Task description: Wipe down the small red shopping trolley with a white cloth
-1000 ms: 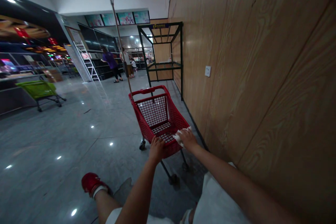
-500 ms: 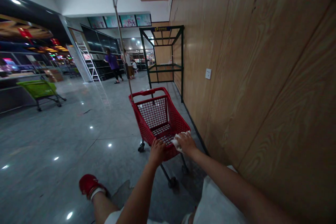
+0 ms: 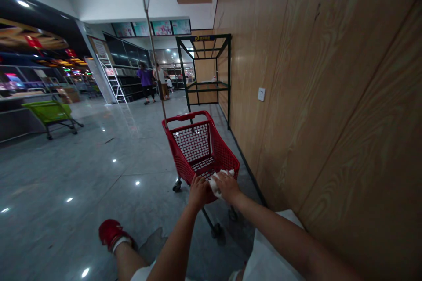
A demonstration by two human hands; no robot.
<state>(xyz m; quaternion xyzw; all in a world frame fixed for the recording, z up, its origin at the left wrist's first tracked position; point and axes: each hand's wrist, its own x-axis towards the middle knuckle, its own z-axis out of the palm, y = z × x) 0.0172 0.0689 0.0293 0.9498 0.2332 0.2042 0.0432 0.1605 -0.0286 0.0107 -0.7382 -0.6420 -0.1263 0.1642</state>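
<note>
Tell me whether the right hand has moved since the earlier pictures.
Yes: judged against the wall socket, the right hand has moved left along the cart rim, closer to the left hand.

The one view looked from the person's head, above and just short of the cart (image 3: 201,158), facing forward and down across it. The cart stood within arm's reach; the wide frame took in the wall (image 3: 296,96) right of it, the rack (image 3: 207,89) beyond it and the floor (image 3: 82,175) left of it.
</note>
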